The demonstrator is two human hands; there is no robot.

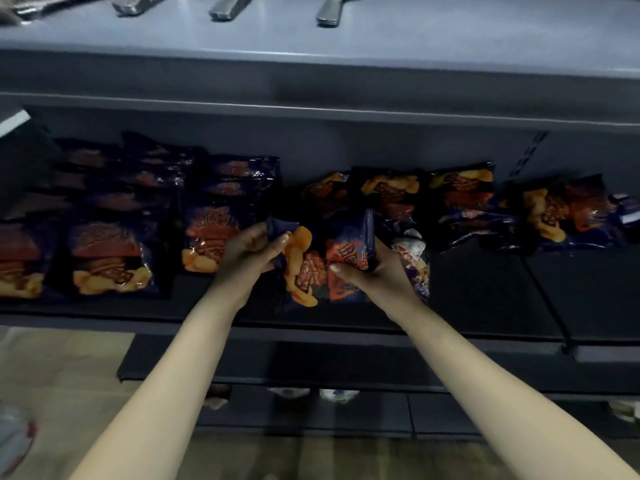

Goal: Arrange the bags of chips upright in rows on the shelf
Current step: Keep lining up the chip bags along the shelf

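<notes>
At the middle of the shelf (485,306), the left hand (247,252) pinched a corner of the chip bag (311,268), the right hand (372,275) gripped its edge, likely to stand it beside the upright rows (110,258).

Your forearms stretch forward and converge; left hand (250,252) and right hand (375,277) both curl thumb and fingers onto the bag of chips (313,271) between them.

Shop; shelf (311,320) of chip bags (110,258)

Leftmost chip bag (15,259) cut by left edge, lower-shelf packets (337,394) mostly hidden, metal objects (225,8) cropped at top
</notes>
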